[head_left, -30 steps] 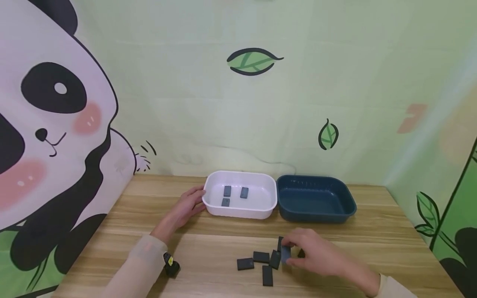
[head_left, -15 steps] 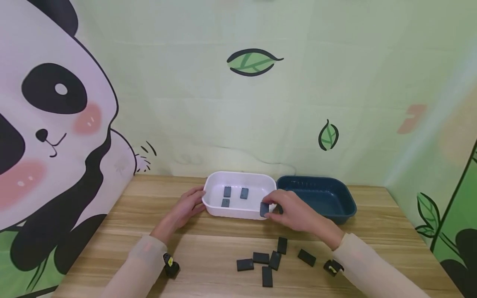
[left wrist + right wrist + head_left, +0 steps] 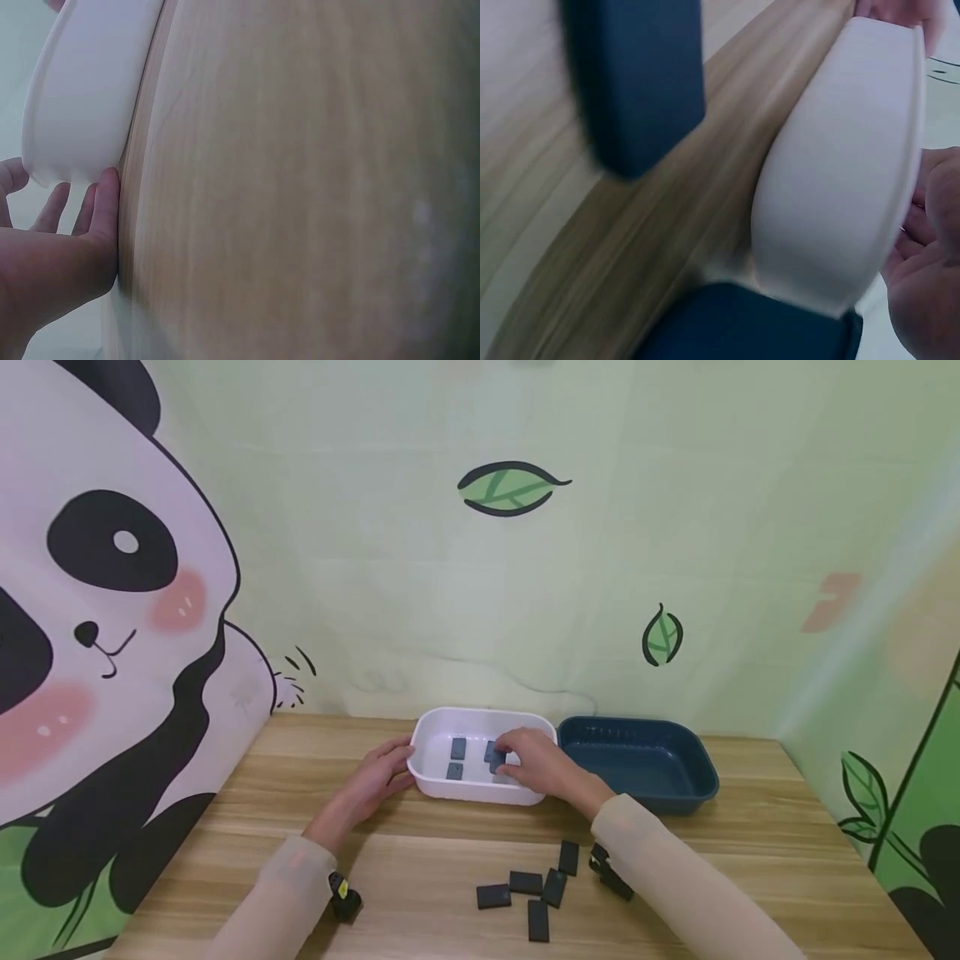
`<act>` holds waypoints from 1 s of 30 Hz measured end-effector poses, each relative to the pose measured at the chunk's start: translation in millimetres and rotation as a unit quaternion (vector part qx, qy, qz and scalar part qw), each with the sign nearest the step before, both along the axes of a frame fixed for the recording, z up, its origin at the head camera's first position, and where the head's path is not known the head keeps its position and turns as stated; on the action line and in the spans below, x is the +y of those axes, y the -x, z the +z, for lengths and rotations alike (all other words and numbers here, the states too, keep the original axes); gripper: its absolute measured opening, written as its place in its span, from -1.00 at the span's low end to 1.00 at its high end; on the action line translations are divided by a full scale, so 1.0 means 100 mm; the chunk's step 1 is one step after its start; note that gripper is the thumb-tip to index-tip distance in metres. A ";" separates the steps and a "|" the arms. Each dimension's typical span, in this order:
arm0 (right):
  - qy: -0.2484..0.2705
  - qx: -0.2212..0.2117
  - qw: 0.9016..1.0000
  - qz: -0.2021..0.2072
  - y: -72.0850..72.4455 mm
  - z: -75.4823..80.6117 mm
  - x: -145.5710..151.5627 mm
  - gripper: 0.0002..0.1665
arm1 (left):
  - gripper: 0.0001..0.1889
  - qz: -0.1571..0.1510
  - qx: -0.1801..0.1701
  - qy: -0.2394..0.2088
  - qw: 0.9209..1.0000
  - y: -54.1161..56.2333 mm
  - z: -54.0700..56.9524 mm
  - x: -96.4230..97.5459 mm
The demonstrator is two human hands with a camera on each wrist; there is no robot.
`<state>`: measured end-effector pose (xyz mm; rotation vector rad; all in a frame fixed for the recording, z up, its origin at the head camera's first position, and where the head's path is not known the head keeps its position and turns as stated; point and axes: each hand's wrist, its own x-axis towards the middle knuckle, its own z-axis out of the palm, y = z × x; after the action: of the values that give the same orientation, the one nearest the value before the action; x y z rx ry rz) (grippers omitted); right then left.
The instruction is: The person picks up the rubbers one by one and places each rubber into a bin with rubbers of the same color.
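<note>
A white plastic basin (image 3: 472, 790) stands at the back of the table with a few small dark rectangular tiles (image 3: 458, 748) lying flat inside. My left hand (image 3: 378, 770) touches the basin's left end, and the left wrist view shows its fingers (image 3: 107, 199) spread against the white wall (image 3: 90, 97). Inside the basin, my right hand (image 3: 542, 762) pinches one dark tile (image 3: 497, 765) between thumb and fingers, low over the floor next to another tile. In the right wrist view the basin wall (image 3: 832, 165) hides that tile and the fingertips of the right hand (image 3: 934, 255).
A dark blue basin (image 3: 637, 802) sits against the white one's right side. Several more dark tiles (image 3: 526, 882) lie on the wooden table (image 3: 420, 893) in front. One dark block (image 3: 645, 82) looms near the right wrist camera. A patterned cloth (image 3: 375, 568) hangs behind.
My right hand has picked up a tile from the loose group and carried it up and left into the white basin. My left hand has stayed at the basin's end.
</note>
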<state>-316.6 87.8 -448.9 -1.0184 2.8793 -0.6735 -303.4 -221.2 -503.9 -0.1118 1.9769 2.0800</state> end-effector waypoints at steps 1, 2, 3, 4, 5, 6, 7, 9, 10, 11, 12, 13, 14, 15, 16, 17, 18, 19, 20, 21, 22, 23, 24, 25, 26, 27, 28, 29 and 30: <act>-0.001 -0.006 1.000 0.003 0.03 -0.03 -0.04 -0.56 | -0.38 0.000 0.002 -0.001 1.000 0.00 0.00 0.00; -0.001 -0.012 1.000 0.005 0.05 -0.05 -0.07 -0.57 | -0.39 -0.001 0.004 -0.001 1.000 -0.01 -0.01 0.00; 0.000 -0.016 1.000 0.007 0.07 -0.07 -0.10 -0.59 | -0.39 -0.002 0.008 -0.001 1.000 -0.01 -0.01 0.00; 0.000 -0.018 1.000 0.007 0.09 -0.09 -0.12 -0.59 | -0.39 -0.004 0.011 -0.001 1.000 -0.01 -0.01 0.00; 0.002 -0.022 1.000 0.006 0.11 -0.11 -0.14 -0.60 | -0.39 -0.004 0.012 -0.002 1.000 -0.02 -0.02 0.00; 0.004 -0.027 1.000 0.004 0.13 -0.12 -0.16 -0.60 | -0.39 -0.006 0.015 -0.001 1.000 -0.02 -0.02 0.00; 0.005 -0.032 0.999 0.001 0.14 -0.13 -0.17 -0.60 | -0.39 -0.007 0.016 -0.002 1.000 -0.02 -0.02 0.00; 0.008 -0.044 0.999 -0.005 0.17 -0.15 -0.19 -0.60 | -0.39 -0.007 0.016 -0.001 1.000 -0.02 -0.02 0.01; 0.008 -0.050 0.999 -0.006 0.18 -0.15 -0.19 -0.60 | -0.39 -0.006 0.014 -0.001 1.000 -0.02 -0.02 0.01; 0.010 -0.057 0.998 -0.007 0.18 -0.16 -0.20 -0.60 | -0.39 -0.004 0.012 0.001 1.000 -0.02 -0.02 0.01; 0.011 -0.062 0.998 -0.008 0.19 -0.16 -0.20 -0.60 | -0.39 -0.004 0.013 0.002 1.000 -0.02 -0.02 0.01; 0.012 -0.066 0.998 -0.009 0.20 -0.17 -0.20 -0.60 | -0.40 0.000 0.011 0.002 1.000 -0.01 -0.02 0.01; 0.014 -0.069 0.997 -0.009 0.20 -0.16 -0.20 -0.60 | -0.40 -0.001 0.011 0.004 1.000 -0.01 -0.02 0.01; 0.015 -0.071 0.997 -0.010 0.20 -0.16 -0.20 -0.60 | -0.40 -0.001 0.013 0.004 1.000 -0.01 -0.02 0.01; 0.015 -0.072 0.997 -0.012 0.20 -0.16 -0.20 -0.60 | -0.40 0.000 0.012 0.002 1.000 -0.01 -0.01 0.01; 0.015 -0.073 0.997 -0.014 0.20 -0.16 -0.19 -0.59 | -0.40 0.000 0.012 0.002 1.000 -0.01 -0.01 0.01; 0.016 -0.073 0.997 -0.015 0.20 -0.16 -0.19 -0.59 | -0.39 -0.001 0.013 -0.001 1.000 0.00 -0.01 0.01; 0.017 -0.073 0.997 -0.015 0.20 -0.16 -0.19 -0.59 | -0.39 -0.001 0.014 -0.003 1.000 0.00 -0.01 0.02; 0.018 -0.073 0.997 -0.015 0.20 -0.15 -0.19 -0.59 | -0.39 -0.003 0.014 -0.003 1.000 0.01 -0.01 0.02; 0.018 -0.073 0.997 -0.015 0.20 -0.15 -0.19 -0.59 | -0.39 -0.003 0.014 -0.004 1.000 0.01 -0.01 0.02; 0.017 -0.071 0.997 -0.014 0.20 -0.15 -0.19 -0.59 | -0.39 -0.002 0.014 -0.004 1.000 0.01 -0.01 0.01; 0.015 -0.069 0.997 -0.012 0.20 -0.15 -0.20 -0.60 | -0.39 -0.002 0.014 -0.002 1.000 0.01 -0.01 0.01; 0.012 -0.066 0.998 -0.010 0.20 -0.15 -0.20 -0.61 | -0.39 -0.002 0.014 -0.005 1.000 0.02 -0.02 0.01; 0.009 -0.064 0.998 -0.008 0.21 -0.16 -0.20 -0.61 | -0.40 -0.002 0.014 -0.002 1.000 0.02 -0.02 0.01; 0.006 -0.063 0.998 -0.007 0.21 -0.16 -0.20 -0.62 | -0.39 -0.001 0.014 -0.004 1.000 0.01 -0.02 0.01; 0.001 -0.062 0.998 -0.006 0.22 -0.17 -0.20 -0.63 | -0.39 0.000 0.014 -0.006 1.000 0.01 -0.03 0.00; -0.002 -0.061 0.998 -0.006 0.22 -0.18 -0.21 -0.63 | -0.39 0.001 0.015 -0.007 1.000 0.01 -0.03 0.01; -0.003 -0.062 0.998 -0.004 0.22 -0.19 -0.21 -0.63 | -0.39 0.001 0.016 -0.008 1.000 0.00 -0.04 0.01; -0.003 -0.064 0.998 -0.003 0.23 -0.19 -0.21 -0.64 | -0.39 0.002 0.015 -0.009 1.000 0.00 -0.04 0.01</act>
<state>-339.3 66.9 -468.0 -0.9296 2.7750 -0.7024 -303.3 -220.6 -507.6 -0.0829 1.9754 2.1145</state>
